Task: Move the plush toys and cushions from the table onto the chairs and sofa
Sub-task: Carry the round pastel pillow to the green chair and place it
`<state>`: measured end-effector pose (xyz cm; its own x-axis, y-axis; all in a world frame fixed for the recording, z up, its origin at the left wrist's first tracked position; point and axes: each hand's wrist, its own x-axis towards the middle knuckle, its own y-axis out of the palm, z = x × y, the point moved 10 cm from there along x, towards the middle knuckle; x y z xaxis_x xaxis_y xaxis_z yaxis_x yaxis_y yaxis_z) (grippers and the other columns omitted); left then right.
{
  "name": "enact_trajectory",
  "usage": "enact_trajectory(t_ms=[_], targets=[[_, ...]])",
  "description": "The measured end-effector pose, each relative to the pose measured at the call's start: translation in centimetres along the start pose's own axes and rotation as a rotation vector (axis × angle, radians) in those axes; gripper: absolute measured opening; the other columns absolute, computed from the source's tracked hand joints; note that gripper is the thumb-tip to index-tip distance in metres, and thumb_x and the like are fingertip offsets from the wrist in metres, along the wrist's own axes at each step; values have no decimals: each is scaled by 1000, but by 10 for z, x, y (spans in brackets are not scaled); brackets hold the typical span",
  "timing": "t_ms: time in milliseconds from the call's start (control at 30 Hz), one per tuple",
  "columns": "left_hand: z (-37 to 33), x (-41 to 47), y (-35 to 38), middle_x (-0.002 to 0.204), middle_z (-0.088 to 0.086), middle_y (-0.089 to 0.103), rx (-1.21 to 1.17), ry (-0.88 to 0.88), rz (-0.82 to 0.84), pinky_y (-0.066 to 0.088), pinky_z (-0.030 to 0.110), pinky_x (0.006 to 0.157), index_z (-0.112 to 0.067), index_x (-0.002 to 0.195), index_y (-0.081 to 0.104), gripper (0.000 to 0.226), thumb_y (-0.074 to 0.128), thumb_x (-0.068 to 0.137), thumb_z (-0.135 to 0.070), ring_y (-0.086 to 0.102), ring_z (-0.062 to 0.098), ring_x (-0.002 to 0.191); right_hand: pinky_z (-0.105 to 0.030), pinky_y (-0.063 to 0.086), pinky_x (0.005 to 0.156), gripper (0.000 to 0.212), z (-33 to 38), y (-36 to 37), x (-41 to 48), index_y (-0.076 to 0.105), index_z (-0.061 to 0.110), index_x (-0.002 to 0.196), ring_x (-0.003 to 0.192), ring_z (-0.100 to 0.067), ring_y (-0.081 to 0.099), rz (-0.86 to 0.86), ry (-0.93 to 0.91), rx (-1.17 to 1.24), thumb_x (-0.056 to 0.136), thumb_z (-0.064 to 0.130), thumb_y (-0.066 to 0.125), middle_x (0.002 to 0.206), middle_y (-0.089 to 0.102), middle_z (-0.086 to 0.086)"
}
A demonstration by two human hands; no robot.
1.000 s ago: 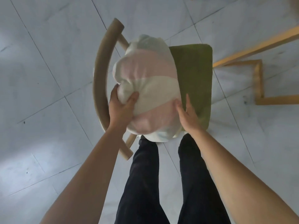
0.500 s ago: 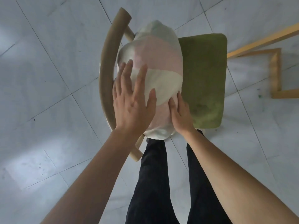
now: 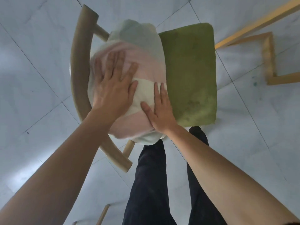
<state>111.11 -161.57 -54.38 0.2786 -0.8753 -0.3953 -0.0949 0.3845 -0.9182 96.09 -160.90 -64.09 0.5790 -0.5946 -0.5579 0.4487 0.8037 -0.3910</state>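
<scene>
Head view, looking straight down: the cushion [image 3: 139, 65], striped pink, cream and pale green, stands on the chair [image 3: 190, 73], leaning against the curved wooden backrest [image 3: 78, 70] and covering the left part of the green seat. The left hand [image 3: 112, 90] lies flat on its upper face with fingers spread wide, palm pressed into the pink and cream bands. The right hand [image 3: 159, 111] rests flat against the cushion's lower right edge, just beside the bare seat, fingers straight and close together, thumb out on the cream band. Neither hand grips anything. Below the chair stand the person's legs [image 3: 149, 184] in dark trousers. The floor [image 3: 32, 111] is pale grey tile with thin dark joints. At upper right, a yellow wooden frame [image 3: 267, 54] stands on the floor, apart from the chair.
</scene>
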Motion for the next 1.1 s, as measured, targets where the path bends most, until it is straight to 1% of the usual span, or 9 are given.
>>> enact_trajectory(t_ms=[100, 233, 267, 333, 433, 633, 867, 933, 1100], targets=[[7, -4, 3, 171, 16, 13, 17, -84, 30, 1, 62, 124, -22, 158, 35, 55, 30, 107, -43, 8, 35, 158, -49, 4, 128, 93, -9, -1, 8, -4, 33, 164, 159, -24, -8, 54, -7, -21, 90, 79, 30, 173, -13, -3], [-32, 19, -33, 163, 24, 31, 29, -18, -154, 3, 69, 120, 0, 123, 61, 39, 42, 101, -26, 20, 43, 154, -49, 8, 128, 88, -14, -30, -11, 0, 27, 164, 160, -25, -2, -207, 64, 109, 95, 73, 30, 173, -10, -6], [-50, 31, -41, 164, 21, 31, 41, 67, -179, 3, 68, 120, 0, 124, 60, 40, 41, 102, -27, 20, 41, 155, -50, 9, 128, 89, -22, -31, -18, 0, 26, 164, 160, -24, -2, -273, 138, 176, 95, 74, 28, 173, -10, -6], [-86, 57, -34, 168, 16, 23, 109, 253, -83, 0, 66, 121, -11, 149, 45, 52, 32, 106, -37, 15, 35, 157, -48, 7, 128, 93, -37, -22, -30, -1, 25, 164, 159, -20, -5, -338, 269, 328, 93, 79, 24, 173, -12, -5], [-99, 86, 14, 171, 14, 8, 409, 397, 147, -4, 68, 121, -27, 162, 20, 68, 10, 102, -58, 3, 33, 159, -48, 4, 129, 95, -45, 8, -29, 1, 28, 164, 159, -17, -5, -216, 276, 366, 89, 84, 19, 174, -4, -2], [-51, 110, 44, 172, 10, 9, 548, 374, 210, -5, 64, 122, -33, 162, 17, 75, 4, 96, -68, 3, 31, 159, -44, 3, 128, 83, -59, 21, -12, -1, 43, 161, 159, -20, -1, -52, 266, 289, 89, 77, 21, 174, -1, -1], [-40, 153, 10, 171, 15, 9, 593, 217, 222, 0, 72, 119, -30, 162, 15, 76, 8, 97, -68, 6, 36, 157, -42, 10, 129, 82, -85, 19, -28, 6, 38, 163, 158, -7, 6, 10, 309, 369, 94, 78, 27, 172, 11, 8], [-31, 167, -3, 170, 15, 11, 563, 186, 208, 0, 72, 119, -30, 161, 19, 73, 11, 99, -67, 6, 37, 157, -45, 8, 129, 80, -81, 7, -24, 9, 33, 164, 158, -8, 4, -57, 356, 441, 97, 73, 28, 173, 11, 6], [-63, 170, 4, 173, 4, 2, 536, 435, 306, -4, 65, 122, -37, 162, 10, 69, 3, 99, -65, -4, 27, 159, -41, 5, 128, 78, -26, -41, 24, 6, 30, 164, 159, -13, 1, -281, 262, 437, 100, 67, 31, 173, 5, 0]])
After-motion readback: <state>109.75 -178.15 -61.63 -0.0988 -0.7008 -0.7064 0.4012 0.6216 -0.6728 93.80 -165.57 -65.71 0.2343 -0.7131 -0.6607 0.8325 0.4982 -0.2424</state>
